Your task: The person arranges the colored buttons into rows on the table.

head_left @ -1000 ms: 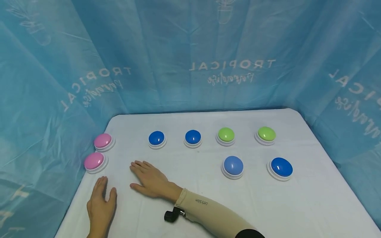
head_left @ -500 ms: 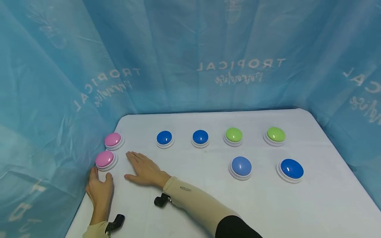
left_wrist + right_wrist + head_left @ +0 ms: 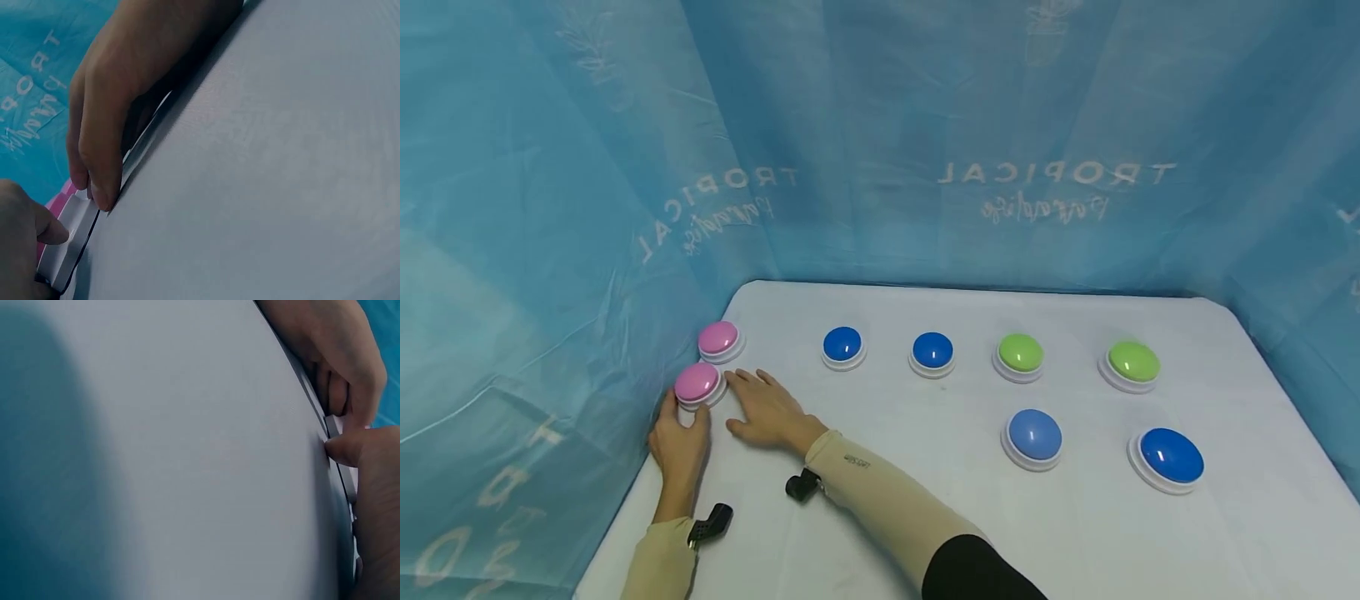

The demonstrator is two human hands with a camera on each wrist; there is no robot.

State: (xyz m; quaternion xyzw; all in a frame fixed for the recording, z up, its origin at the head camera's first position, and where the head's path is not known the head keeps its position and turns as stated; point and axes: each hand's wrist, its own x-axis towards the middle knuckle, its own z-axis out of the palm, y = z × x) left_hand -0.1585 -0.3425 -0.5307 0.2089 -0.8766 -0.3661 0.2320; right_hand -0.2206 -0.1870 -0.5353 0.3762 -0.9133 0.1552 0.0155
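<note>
Two pink push buttons on white round bases stand at the table's left edge: a far pink button (image 3: 718, 337) and a near pink button (image 3: 697, 382). My left hand (image 3: 679, 446) holds the near one, fingers at its left side and thumb at its front right. My right hand (image 3: 769, 411) reaches in from the right, fingers fairly straight, fingertips right at the same base and thumb spread away. In the left wrist view, the white base (image 3: 70, 237) shows between the two hands. The right wrist view shows both hands close together at the table edge.
Farther right stand two dark blue buttons (image 3: 843, 343), two green buttons (image 3: 1021, 353), a lighter blue button (image 3: 1034, 435) and a large dark blue button (image 3: 1170, 456). Blue printed curtains (image 3: 880, 225) surround the white table (image 3: 895, 433) at back and sides.
My left hand has moved forward from the bare cloth and taken hold of the near pink button. My right hand has shifted left to that button's right side. The head view has turned left.
</note>
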